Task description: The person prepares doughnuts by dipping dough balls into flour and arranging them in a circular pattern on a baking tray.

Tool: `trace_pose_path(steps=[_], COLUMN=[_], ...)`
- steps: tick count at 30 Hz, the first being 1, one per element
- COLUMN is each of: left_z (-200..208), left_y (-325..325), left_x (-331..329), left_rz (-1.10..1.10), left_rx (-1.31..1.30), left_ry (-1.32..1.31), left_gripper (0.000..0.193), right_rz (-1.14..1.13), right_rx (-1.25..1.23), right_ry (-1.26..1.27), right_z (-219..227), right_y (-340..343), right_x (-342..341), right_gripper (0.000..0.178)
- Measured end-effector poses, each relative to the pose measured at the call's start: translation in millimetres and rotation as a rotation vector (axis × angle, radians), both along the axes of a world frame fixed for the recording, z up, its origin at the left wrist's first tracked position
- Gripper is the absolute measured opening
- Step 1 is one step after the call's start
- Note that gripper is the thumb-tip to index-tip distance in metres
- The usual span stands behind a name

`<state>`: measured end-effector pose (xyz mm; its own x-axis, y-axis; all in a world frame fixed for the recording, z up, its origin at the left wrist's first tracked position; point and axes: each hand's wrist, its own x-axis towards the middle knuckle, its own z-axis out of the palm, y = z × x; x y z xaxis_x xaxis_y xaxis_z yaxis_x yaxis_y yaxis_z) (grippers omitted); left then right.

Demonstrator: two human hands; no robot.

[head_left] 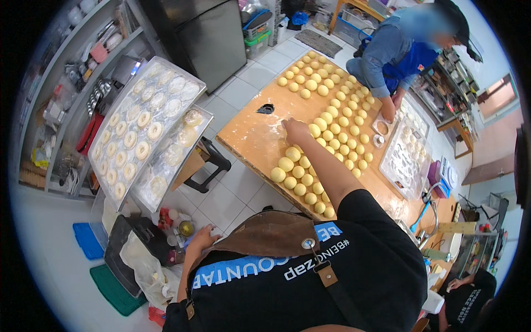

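Note:
Many round yellow dough balls (298,172) stand in rows on the wooden table (243,128). My right arm reaches over them from the near side. My right hand (297,133) is low at the table's left part, beside the dough balls and a flour-dusted patch. Its fingers are curled together, and whatever may be between them is hidden. My left hand (204,238) hangs at my left side, off the table, with its fingers apart and nothing in it. A brown apron (260,235) covers my front.
Left of the table, tilted trays (130,141) hold floured dough rings and rounds. A black stool (210,166) stands beneath. Across the table, a co-worker (387,55) leans by a floured tray (401,160). A dark mark (266,109) shows on the tabletop.

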<state>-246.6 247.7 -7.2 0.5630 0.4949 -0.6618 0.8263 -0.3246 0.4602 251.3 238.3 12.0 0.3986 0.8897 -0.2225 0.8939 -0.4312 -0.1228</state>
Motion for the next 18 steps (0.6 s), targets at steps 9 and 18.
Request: trace_pose_path(steps=[9,18], left_z=[0,-61], left_y=[21,24], left_x=[72,143], left_rz=[-0.299,-0.547], left_rx=[0.091,-0.093], left_ry=[-0.045,-0.282], left_gripper=[0.056,0.048], right_rz=[-0.233,-0.827], right_rx=[0.438,0.583], right_ry=[0.276,0.215], right_z=[66,27], right_y=[-56,-321], right_x=[13,-3], right_gripper=[0.041,0.044])
